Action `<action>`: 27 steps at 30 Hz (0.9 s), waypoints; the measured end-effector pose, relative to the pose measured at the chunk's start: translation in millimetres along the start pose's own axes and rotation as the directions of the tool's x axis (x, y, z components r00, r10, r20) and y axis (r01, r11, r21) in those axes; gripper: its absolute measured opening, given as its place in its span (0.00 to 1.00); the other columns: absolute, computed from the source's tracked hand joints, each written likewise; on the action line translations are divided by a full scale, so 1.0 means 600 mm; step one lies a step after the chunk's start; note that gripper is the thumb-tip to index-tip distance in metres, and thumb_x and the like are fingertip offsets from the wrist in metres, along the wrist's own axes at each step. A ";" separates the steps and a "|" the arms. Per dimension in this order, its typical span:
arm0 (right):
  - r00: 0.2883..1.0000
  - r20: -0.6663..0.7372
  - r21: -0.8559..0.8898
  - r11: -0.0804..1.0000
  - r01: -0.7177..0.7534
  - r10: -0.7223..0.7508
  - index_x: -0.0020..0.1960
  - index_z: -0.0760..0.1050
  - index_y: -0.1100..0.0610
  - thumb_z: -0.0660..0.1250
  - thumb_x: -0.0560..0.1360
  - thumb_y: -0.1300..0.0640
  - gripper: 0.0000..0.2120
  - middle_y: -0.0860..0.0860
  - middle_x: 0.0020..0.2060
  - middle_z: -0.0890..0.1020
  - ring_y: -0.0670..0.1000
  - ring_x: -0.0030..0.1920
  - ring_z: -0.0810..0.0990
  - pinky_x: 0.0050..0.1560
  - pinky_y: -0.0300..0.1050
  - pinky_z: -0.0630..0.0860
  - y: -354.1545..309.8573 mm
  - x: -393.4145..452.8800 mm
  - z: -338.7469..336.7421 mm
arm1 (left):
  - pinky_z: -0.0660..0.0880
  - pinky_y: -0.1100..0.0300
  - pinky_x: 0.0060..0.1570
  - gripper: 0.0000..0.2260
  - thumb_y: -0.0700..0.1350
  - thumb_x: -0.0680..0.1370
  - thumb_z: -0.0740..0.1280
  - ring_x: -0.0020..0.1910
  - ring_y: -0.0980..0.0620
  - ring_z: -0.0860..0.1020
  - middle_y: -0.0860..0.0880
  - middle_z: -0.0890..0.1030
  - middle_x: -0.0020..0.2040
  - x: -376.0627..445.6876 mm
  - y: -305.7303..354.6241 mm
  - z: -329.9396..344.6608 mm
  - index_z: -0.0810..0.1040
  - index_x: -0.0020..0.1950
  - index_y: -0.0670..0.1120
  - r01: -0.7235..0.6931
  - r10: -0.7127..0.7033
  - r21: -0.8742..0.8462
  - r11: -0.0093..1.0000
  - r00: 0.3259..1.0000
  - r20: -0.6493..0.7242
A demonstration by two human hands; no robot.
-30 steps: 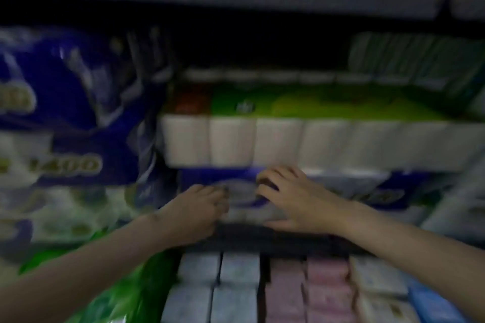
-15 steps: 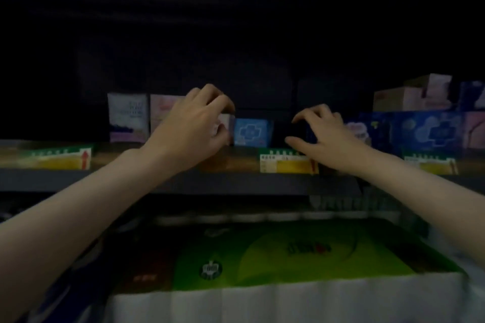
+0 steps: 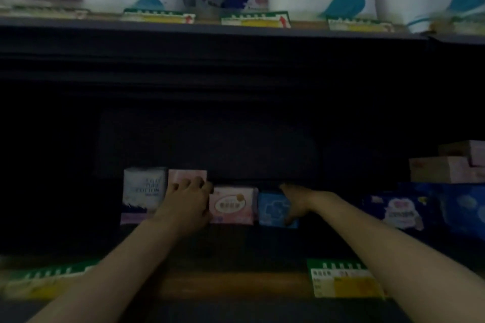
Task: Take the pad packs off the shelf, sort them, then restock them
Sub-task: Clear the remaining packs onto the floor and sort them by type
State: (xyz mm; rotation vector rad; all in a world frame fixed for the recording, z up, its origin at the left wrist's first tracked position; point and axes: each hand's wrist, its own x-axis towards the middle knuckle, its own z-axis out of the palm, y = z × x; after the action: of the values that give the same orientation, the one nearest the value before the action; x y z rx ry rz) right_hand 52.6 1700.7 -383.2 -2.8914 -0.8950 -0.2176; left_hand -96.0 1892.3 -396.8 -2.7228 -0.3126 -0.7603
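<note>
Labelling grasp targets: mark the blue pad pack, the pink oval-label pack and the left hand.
blue pad pack [image 3: 273, 210]: head view, front face, left of the fingers.
pink oval-label pack [image 3: 232, 204]: head view, on the oval label.
left hand [image 3: 187, 202]: head view, back of the hand.

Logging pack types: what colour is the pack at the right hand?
Blue pack, pale printed pattern; right hand on it, head view.

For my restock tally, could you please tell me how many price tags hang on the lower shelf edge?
2: one price tag at the left end, one right of centre; the arms may hide others.
</note>
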 end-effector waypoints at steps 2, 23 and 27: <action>0.999 -0.027 0.046 0.999 -0.030 0.031 0.77 0.39 0.53 0.75 0.67 0.48 0.54 0.54 0.76 0.50 0.57 0.74 0.55 0.73 0.48 0.58 0.001 0.020 -0.006 | 0.60 0.52 0.66 0.23 0.51 0.78 0.60 0.68 0.47 0.65 0.48 0.65 0.69 0.006 0.000 0.011 0.60 0.72 0.50 -0.004 -0.004 -0.091 0.996 0.996 -0.087; 0.992 0.043 0.249 0.963 0.102 -0.116 0.75 0.58 0.53 0.62 0.77 0.45 0.30 0.53 0.73 0.62 0.52 0.70 0.64 0.69 0.43 0.63 -0.107 0.064 -0.020 | 0.70 0.56 0.58 0.19 0.56 0.69 0.73 0.57 0.54 0.67 0.53 0.67 0.58 0.009 -0.043 0.024 0.66 0.51 0.56 0.018 0.024 -0.561 0.828 0.998 0.066; 0.995 -0.026 0.310 0.946 0.096 -0.092 0.64 0.72 0.53 0.68 0.74 0.46 0.22 0.52 0.63 0.74 0.50 0.59 0.74 0.57 0.42 0.73 -0.109 0.070 -0.019 | 0.71 0.61 0.50 0.18 0.59 0.66 0.73 0.53 0.56 0.69 0.54 0.70 0.54 0.004 -0.029 0.020 0.66 0.39 0.52 -0.111 0.084 -0.531 0.840 0.994 -0.074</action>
State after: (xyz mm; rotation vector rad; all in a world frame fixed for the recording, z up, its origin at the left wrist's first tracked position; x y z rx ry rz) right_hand 48.4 1775.6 -361.2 -2.5584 -0.9690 -0.0899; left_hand -93.3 1912.9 -401.5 -3.1974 0.0708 -1.0069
